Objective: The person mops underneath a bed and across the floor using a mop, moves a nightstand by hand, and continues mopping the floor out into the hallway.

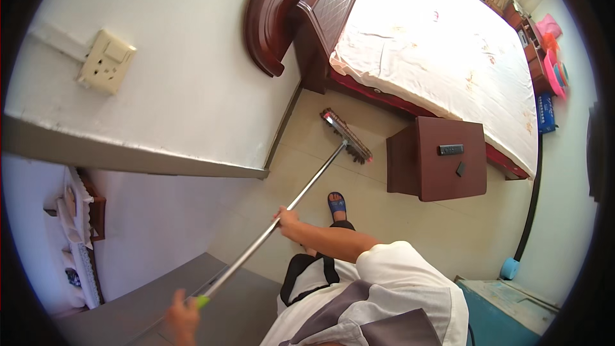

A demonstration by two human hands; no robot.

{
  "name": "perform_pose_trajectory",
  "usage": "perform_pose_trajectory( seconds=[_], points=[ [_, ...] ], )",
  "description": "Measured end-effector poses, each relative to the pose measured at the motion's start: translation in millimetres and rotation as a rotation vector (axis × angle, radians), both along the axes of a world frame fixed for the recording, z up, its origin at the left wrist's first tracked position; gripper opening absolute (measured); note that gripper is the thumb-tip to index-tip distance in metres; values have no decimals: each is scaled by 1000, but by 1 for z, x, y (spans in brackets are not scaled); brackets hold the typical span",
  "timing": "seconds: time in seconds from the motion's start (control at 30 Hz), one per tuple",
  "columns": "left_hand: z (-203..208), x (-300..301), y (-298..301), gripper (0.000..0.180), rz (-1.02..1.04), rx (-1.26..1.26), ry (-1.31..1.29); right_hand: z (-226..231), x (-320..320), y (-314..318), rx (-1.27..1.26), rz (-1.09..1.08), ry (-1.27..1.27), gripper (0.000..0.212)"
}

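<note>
A flat mop with a dark shaggy head (346,136) rests on the tiled floor beside the bed, and its silver pole (250,251) slants down to the lower left. Around the middle of this pole the fingers of my right hand (288,219) are wrapped. At the pole's green upper end, my left hand (184,318) closes on the handle; it is somewhat blurred. My foot in a blue slipper (337,202) stands on the floor below the mop head.
A bed with a white sheet (435,45) lies beyond the mop. A reddish-brown bedside cabinet (403,160), bearing a black remote control (450,150), stands to the right. At left a wall corner (264,173) juts out; a teal cabinet (500,314) is at lower right.
</note>
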State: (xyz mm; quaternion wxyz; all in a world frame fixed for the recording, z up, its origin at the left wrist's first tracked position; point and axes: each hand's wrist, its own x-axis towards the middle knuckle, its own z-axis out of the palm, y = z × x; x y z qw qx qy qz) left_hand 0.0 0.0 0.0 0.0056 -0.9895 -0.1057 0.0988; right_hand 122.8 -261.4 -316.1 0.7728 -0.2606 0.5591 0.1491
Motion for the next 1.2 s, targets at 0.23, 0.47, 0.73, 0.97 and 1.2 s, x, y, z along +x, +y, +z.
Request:
perform_pose_trajectory(
  seconds=[0.23,0.47,0.73,0.97,1.2],
  points=[
    [-117,-8,-101,42,-38,-82,406,-61,-23,-49,-229,525,146,16],
    [-151,3,-138,41,41,-200,515,-156,-48,-74,-127,209,-13,15],
    [-245,36,-172,39,36,-316,461,-148,42,-134,-330,349,84,17],
    [-400,46,-180,39,25,-483,399,-233,52,-170,-360,350,-119,25],
    [-587,35,-199,38,65,-581,424,-328,64,-205,-204,1052,-107,49]
  ],
)
